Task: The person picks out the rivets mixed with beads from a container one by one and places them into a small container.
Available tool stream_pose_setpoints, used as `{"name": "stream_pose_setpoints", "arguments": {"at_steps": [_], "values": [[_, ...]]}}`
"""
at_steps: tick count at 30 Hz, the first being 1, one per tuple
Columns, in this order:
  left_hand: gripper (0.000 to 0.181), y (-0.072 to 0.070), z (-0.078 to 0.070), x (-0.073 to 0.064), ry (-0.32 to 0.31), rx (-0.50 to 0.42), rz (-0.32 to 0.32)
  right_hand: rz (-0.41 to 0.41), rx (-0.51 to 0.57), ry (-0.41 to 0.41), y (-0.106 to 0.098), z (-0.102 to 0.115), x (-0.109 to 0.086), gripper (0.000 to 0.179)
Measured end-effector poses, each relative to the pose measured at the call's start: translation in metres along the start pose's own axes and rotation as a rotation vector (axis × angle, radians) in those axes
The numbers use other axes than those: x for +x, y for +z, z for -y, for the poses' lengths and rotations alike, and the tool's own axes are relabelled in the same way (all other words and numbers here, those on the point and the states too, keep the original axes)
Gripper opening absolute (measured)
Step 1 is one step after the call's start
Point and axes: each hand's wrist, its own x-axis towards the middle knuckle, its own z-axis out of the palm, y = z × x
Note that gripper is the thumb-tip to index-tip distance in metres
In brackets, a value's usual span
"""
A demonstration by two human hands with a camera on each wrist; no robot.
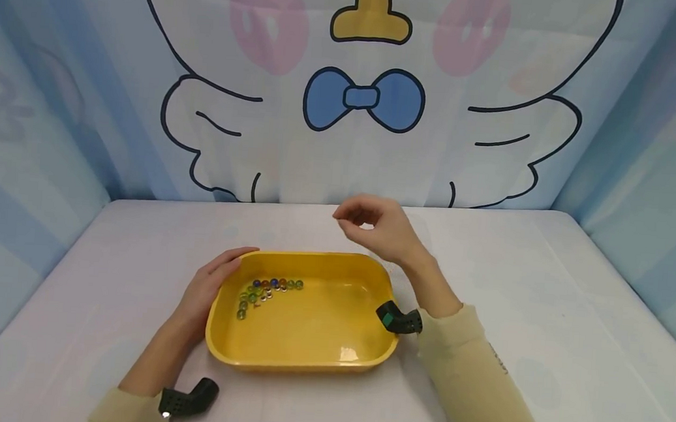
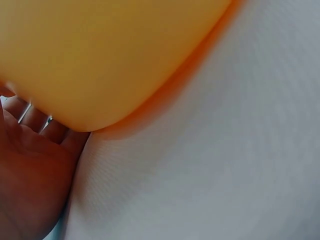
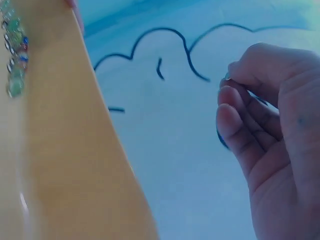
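A shallow yellow plastic tray [image 1: 305,346] with rounded corners stands on the covered table. Small glass marbles [image 1: 265,284], green, blue, amber and clear, lie in a cluster at its far left inside. My left hand [image 1: 205,290] rests against the tray's left side, its fairly straight fingers reaching along the outer wall to the far corner; the left wrist view shows the palm [image 2: 35,175] beside the wall. Beyond the tray's far right corner, my right hand [image 1: 381,227] is raised with thumb and index fingertips together in a ring. No object shows clearly between those fingertips.
A pale cloth [image 1: 543,304] covers the table. Behind it hangs a printed backdrop with a blue bow [image 1: 361,98], and light blue fabric walls [image 1: 656,213] stand at both sides. Black wrist cameras [image 1: 189,398] sit on both forearms, the right one overlapping the tray's right rim.
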Motion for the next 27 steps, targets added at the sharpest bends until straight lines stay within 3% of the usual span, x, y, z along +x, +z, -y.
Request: {"name": "stream_pose_setpoints", "arguments": {"at_steps": [5,11,19,27], "values": [[0.047,0.001,-0.002,-0.001,-0.01,-0.003,-0.004,-0.106,0.015,0.046,-0.024,-0.009,-0.007,0.012],[0.046,0.001,-0.004,-0.003,0.011,0.004,-0.037,-0.174,-0.064,0.153,-0.044,-0.018,-0.014,0.013],[0.044,0.001,-0.003,-0.003,0.028,-0.038,-0.055,-0.204,-0.154,0.263,-0.061,-0.026,-0.022,0.013],[0.043,0.002,-0.004,-0.005,0.064,-0.083,-0.031,-0.163,-0.272,0.394,-0.069,-0.032,-0.028,0.016]]}}
